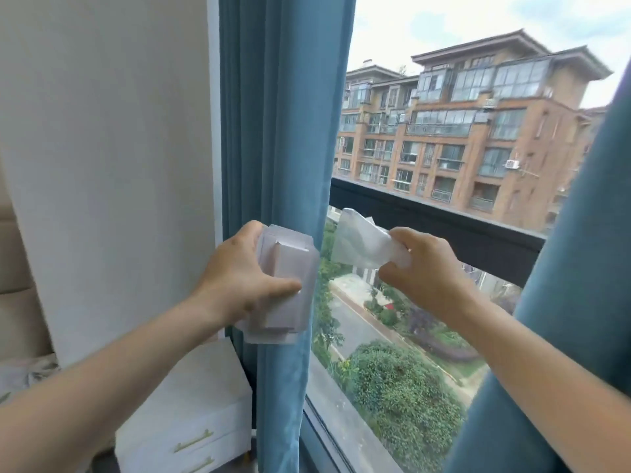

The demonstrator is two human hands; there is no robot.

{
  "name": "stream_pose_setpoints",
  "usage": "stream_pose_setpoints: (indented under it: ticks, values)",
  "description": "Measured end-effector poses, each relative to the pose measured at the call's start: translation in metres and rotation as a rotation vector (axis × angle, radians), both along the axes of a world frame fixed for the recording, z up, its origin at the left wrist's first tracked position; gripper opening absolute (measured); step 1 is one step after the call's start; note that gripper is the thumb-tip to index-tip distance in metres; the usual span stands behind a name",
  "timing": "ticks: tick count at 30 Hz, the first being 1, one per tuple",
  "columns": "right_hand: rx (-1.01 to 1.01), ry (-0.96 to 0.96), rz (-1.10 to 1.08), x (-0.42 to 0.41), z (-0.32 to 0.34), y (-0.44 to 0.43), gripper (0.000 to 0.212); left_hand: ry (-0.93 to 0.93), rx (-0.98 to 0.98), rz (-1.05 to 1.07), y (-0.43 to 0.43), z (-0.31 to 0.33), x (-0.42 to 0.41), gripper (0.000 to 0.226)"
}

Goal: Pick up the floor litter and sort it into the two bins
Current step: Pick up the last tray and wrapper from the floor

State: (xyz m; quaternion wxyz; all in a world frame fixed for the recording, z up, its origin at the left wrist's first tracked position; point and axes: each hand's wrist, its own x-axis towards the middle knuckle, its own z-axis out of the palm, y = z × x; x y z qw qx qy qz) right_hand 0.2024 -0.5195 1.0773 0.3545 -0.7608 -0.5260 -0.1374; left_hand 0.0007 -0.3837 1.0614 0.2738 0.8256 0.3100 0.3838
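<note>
My left hand (239,278) grips a flattened pale cardboard box (286,288), thumb across its front, held upright in front of the blue curtain. My right hand (423,271) pinches a crumpled clear plastic bag (358,244) by one end; the bag sticks up and to the left, towards the box. Both hands are raised at chest height before the window, a short gap between the two items. No bins and no floor are in view.
A blue curtain (283,131) hangs between wall and window, with another curtain (580,268) at the right. A white bedside cabinet (191,414) with gold handles stands low on the left. The window pane (409,336) looks out on buildings and a street.
</note>
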Motion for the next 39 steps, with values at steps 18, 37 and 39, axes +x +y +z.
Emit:
stream_pose_setpoints:
  ticks: [18, 37, 39]
  values:
    - [0.200, -0.091, -0.302, -0.048, 0.098, -0.233, 0.011, -0.280, 0.119, -0.514, -0.162, 0.094, 0.070, 0.052]
    - [0.216, -0.340, -1.183, -0.132, 0.097, -0.387, 0.018, -0.308, -0.002, -1.443, -0.336, 0.096, 0.169, 0.048]
    - [0.234, -0.338, -1.296, -0.151, 0.092, -0.386, 0.009, -0.288, -0.039, -1.545, -0.344, 0.092, 0.169, 0.049]
